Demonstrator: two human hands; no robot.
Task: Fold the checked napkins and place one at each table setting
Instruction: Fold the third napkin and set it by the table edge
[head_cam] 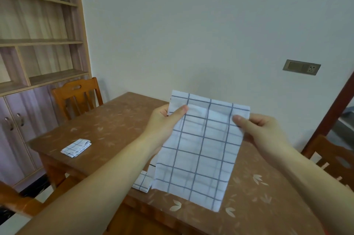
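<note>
I hold a checked napkin (201,148) up in front of me, above the table (118,119). The cloth is thin and white, ruled with a grid of dark blue-grey lines; it hangs as a tall rectangle, with faint creases and a second layer showing dimly through the weave. My left hand (164,121) pinches the upper left edge, thumb lying flat on the front face and fingers hidden behind. My right hand (262,131) pinches the upper right edge in the same way, thumb in front. The lower corners hang free over the near part of the table.

The table has a brown, glossy covering printed with pale leaf shapes. On its far left part lies a folded napkin (76,147), a small compact rectangle of the same check. A second folded napkin (142,182) lies near the front edge, partly hidden behind the cloth I hold. An orange-brown wooden chair (76,98) with a slatted back stands at the far left side. A light wooden shelf unit (42,41) stands against the wall beyond it.
</note>
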